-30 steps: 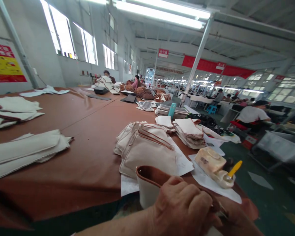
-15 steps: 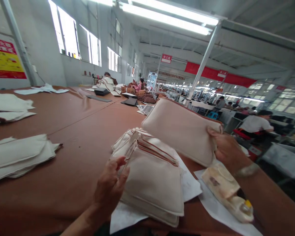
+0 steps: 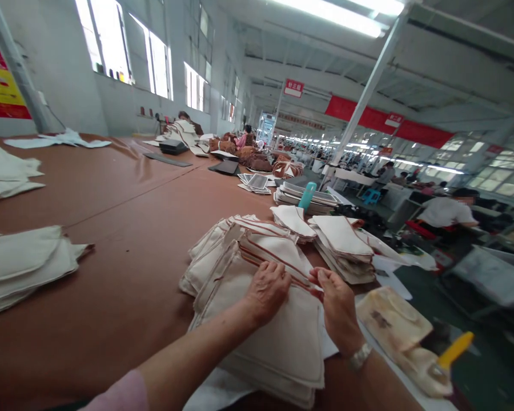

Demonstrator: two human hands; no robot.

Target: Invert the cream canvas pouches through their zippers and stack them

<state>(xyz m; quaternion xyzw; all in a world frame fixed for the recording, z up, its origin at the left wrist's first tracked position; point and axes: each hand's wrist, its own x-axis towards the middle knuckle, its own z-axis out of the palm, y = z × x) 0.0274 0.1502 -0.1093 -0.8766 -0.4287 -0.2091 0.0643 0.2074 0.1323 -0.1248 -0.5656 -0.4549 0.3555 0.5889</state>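
A pile of cream fabric pieces (image 3: pixel 278 337) with brown edging lies in front of me on the brown table (image 3: pixel 124 285). My left hand (image 3: pixel 269 290) rests on top of this pile near its brown edges, fingers bent over the upper piece. Just to its right, my right hand (image 3: pixel 336 302) is closed in a pinch at the right corner of the brown-edged pieces. Whatever lies between its fingertips is too small to make out. White paper shows under the pile.
A stained cream container (image 3: pixel 394 319) with a yellow-handled tool (image 3: pixel 456 349) stands at the right. Behind it are more cream stacks (image 3: pixel 342 237) and a teal object (image 3: pixel 307 195). Other cream pieces (image 3: pixel 21 260) lie at the left. A person in white (image 3: pixel 445 212) sits farther right.
The large cream piece held up in my right hand is no longer raised, and that hand has come in to the pile. My left hand has moved right, from the pile's left edge onto its top.
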